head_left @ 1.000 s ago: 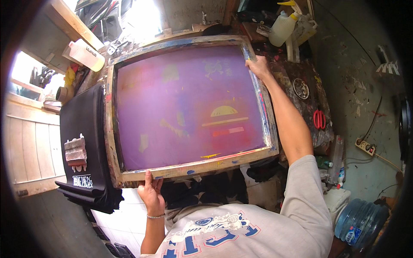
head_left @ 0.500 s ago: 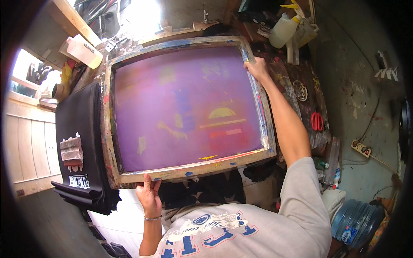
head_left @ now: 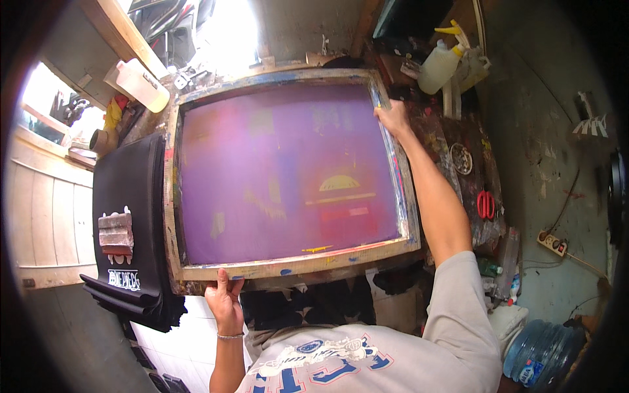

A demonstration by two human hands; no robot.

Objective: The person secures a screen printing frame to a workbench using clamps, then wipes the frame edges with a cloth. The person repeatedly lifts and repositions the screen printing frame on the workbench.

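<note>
A large wooden-framed printing screen with purple mesh lies before me. Its frame is smeared with paint, and yellow, red and blue stains show on the mesh. My left hand grips the near edge of the frame, left of its middle, thumb on top and fingers hidden beneath. My right hand is closed round the frame's right side near the far corner. To the left of the screen, a stack of black fabric drapes over the table edge, with a white and reddish print on its top piece.
A spray bottle stands at the far right and a plastic jug at the far left. Red-handled scissors and a round dish lie right of the screen. A blue water jug sits low at the right, below a power strip.
The whole view has shifted slightly, with the surroundings sitting a little lower and to the right. Both hands keep their hold on the screen's frame.
</note>
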